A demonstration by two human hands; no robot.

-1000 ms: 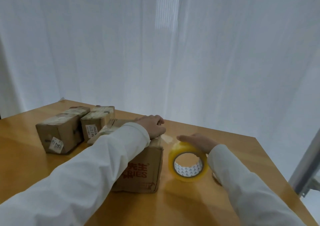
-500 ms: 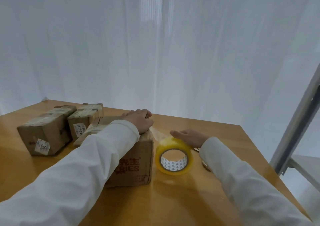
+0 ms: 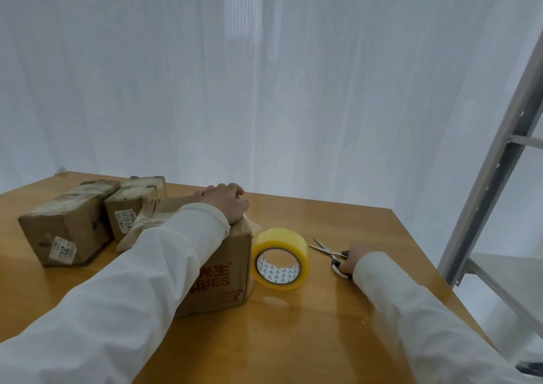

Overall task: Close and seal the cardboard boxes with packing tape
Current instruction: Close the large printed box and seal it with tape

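Note:
A cardboard box (image 3: 223, 278) with red lettering stands in the middle of the wooden table (image 3: 293, 339). My left hand (image 3: 227, 204) presses flat on the box's top far corner. A yellowish roll of packing tape (image 3: 280, 258) stands on edge right beside the box, with a strip of tape running from it up to the box top. My right hand (image 3: 351, 258) is on the table to the right of the roll, curled around the handles of a pair of scissors (image 3: 329, 251). The sleeve hides most of that hand.
Two smaller taped boxes (image 3: 69, 231) (image 3: 132, 204) sit at the table's left. A white curtain hangs behind the table. A grey metal frame (image 3: 499, 163) rises off the table's right edge.
My right hand has left the tape roll and moved right onto the scissors. The roll now stands alone beside the box. My left hand stays on the box top.

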